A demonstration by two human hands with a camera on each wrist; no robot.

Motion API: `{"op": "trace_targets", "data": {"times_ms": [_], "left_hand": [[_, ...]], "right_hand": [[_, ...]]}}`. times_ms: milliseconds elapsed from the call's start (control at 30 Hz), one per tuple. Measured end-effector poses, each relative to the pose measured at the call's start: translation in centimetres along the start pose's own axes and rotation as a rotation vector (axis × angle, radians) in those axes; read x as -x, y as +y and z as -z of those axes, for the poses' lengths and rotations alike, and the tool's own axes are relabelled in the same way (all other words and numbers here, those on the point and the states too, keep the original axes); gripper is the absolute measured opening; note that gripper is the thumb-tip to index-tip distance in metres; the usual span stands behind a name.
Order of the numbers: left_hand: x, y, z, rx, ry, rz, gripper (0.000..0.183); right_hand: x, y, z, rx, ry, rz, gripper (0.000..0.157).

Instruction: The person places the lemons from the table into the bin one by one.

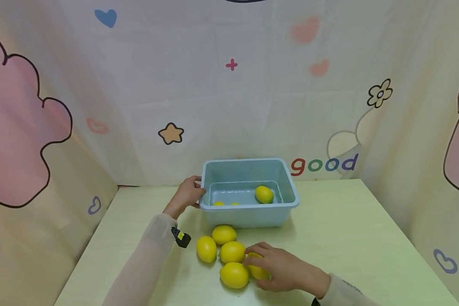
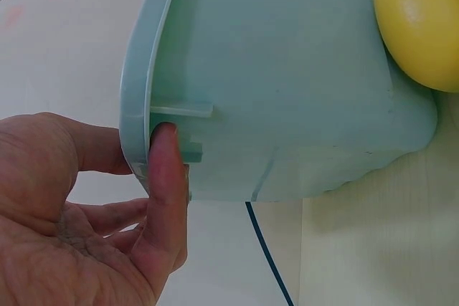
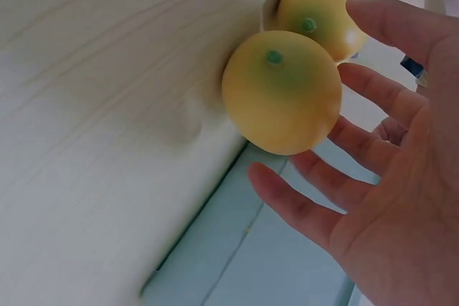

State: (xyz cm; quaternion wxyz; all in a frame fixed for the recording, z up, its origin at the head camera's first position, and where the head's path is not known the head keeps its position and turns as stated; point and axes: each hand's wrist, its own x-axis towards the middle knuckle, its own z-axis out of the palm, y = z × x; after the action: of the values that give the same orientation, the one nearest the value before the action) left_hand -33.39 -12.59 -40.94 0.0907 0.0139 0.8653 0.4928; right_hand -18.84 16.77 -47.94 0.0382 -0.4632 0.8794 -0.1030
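A pale blue plastic basin point(image 1: 248, 217) stands at the back of the table. My left hand point(image 1: 186, 193) grips its left end, and in the left wrist view the fingers and thumb of the left hand point(image 2: 93, 213) pinch the rim point(image 2: 136, 98). My right hand point(image 1: 281, 267) reaches over a yellow lemon point(image 1: 257, 272) at the right of a loose group. The right wrist view shows this lemon point(image 3: 281, 91) beside spread fingers point(image 3: 297, 206), the thumb apart from it. Other lemons lie close by: one at the front point(image 1: 234, 275), one in the middle point(image 1: 232, 253).
Inside the basin a lemon point(image 1: 264, 194) lies at the right, and tops of others show above the front rim. Two more lemons sit at the group's left point(image 1: 206, 249) and back point(image 1: 224, 234). A printed curtain point(image 1: 233, 106) hangs behind the pale wooden table point(image 1: 348, 238).
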Motion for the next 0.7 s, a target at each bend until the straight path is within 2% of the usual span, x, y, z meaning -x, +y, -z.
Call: {"op": "trace_targets", "data": {"times_ms": [133, 700], "left_hand": [[0.0, -0.1, 0.1, 0.003, -0.001, 0.004, 0.052], [0.1, 0.1, 0.0, -0.005, 0.004, 0.003, 0.051]], "right_hand": [[-0.2, 0.1, -0.3, -0.025, -0.03, -0.035, 0.043], [-0.7, 0.2, -1.4, -0.034, -0.034, -0.081, 0.031]]}}
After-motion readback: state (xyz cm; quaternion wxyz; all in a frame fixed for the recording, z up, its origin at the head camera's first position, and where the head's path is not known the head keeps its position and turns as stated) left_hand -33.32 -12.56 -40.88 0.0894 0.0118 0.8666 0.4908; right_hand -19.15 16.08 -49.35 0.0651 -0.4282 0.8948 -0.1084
